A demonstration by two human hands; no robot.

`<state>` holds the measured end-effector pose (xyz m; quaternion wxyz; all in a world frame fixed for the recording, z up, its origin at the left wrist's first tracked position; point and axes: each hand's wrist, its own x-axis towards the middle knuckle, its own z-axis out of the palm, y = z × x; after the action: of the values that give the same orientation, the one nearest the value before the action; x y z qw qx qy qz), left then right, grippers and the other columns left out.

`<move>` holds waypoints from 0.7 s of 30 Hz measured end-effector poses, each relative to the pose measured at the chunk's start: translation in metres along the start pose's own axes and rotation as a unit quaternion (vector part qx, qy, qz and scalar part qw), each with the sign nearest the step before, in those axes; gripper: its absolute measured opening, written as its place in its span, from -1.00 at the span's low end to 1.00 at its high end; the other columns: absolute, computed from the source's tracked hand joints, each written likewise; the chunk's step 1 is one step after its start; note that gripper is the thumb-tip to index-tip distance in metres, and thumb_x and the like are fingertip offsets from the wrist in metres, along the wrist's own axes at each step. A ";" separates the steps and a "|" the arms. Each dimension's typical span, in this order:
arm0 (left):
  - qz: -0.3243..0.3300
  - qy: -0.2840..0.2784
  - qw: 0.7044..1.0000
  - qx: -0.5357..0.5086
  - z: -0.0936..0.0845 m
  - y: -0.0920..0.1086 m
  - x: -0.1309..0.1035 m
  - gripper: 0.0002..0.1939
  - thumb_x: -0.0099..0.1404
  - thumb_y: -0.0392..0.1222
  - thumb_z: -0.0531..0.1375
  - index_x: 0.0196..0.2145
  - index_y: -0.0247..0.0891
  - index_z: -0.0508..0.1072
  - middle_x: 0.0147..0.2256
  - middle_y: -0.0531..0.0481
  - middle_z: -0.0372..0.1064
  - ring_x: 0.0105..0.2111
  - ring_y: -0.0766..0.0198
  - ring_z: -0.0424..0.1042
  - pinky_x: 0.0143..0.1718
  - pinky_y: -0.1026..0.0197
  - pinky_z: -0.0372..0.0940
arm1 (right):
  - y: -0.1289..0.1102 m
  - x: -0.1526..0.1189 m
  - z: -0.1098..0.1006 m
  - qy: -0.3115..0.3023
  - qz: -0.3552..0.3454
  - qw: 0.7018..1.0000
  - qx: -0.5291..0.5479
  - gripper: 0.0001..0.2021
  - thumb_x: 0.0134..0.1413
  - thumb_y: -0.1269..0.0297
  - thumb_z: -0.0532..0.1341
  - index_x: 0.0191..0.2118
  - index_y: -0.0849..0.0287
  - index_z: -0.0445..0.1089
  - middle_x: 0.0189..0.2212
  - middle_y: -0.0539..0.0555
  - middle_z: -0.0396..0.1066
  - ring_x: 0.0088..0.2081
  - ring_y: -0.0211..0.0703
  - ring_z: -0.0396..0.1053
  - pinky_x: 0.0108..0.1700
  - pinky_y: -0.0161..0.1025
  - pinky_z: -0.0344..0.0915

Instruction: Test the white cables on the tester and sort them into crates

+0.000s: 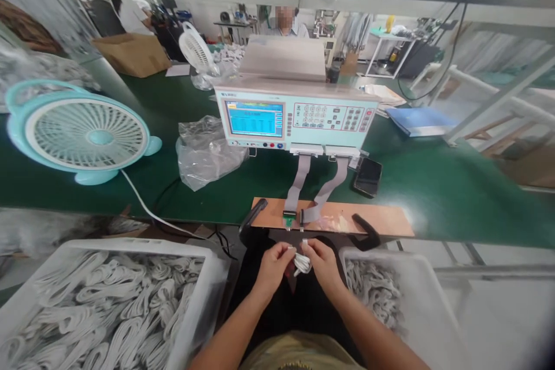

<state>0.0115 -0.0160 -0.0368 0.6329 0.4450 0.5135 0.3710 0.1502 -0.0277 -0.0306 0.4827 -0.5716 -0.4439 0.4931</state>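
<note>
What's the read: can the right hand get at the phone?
Likely yes: the phone lies uncovered beyond a flat board that looks easy to reach over, though the right hand holds a white cable.

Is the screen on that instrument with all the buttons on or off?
On: the screen glows blue and shows text, on the left of the instrument's front, beside the buttons.

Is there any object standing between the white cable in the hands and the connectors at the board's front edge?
Nothing visible stands in the way. The left hand and right hand hold the white cable just in front of the connectors, and the black clamps sit off to either side.
</note>
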 end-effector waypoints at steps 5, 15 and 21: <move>-0.003 0.010 1.000 -0.001 -0.002 0.002 0.007 -0.67 0.08 0.04 0.18 -0.47 -0.35 0.37 -0.66 0.10 0.26 -0.66 0.40 0.23 -0.64 0.38 0.12 | 0.003 0.011 0.007 0.013 0.048 0.997 0.056 -0.69 -0.11 0.04 0.22 -0.50 0.23 0.36 -0.66 -0.08 0.22 -0.59 -0.33 0.13 -0.52 -0.34 0.09; 0.041 -0.021 0.998 0.035 -0.009 0.005 0.014 -0.64 0.16 0.04 0.11 -0.50 -0.36 0.39 -0.63 0.08 0.24 -0.62 0.41 0.20 -0.60 0.37 0.11 | -0.001 0.015 0.012 0.024 0.057 0.991 0.120 -0.77 -0.11 0.15 0.24 -0.52 0.24 0.37 -0.65 -0.09 0.26 -0.59 -0.37 0.14 -0.49 -0.35 0.10; 0.086 -0.083 0.992 0.043 -0.018 0.017 0.013 -0.67 0.23 -0.01 0.04 -0.41 -0.35 0.41 -0.43 -0.01 0.29 -0.50 0.36 0.25 -0.50 0.35 0.17 | -0.004 0.020 0.015 0.017 0.148 0.959 0.239 -0.77 -0.19 0.19 0.31 -0.53 0.26 0.37 -0.66 -0.07 0.30 -0.61 -0.37 0.16 -0.50 -0.35 0.11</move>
<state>-0.0039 0.0051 -0.0264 0.6197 0.5436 0.4344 0.3629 0.1379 -0.0062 -0.0300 0.5346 -0.5072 -0.2149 0.6409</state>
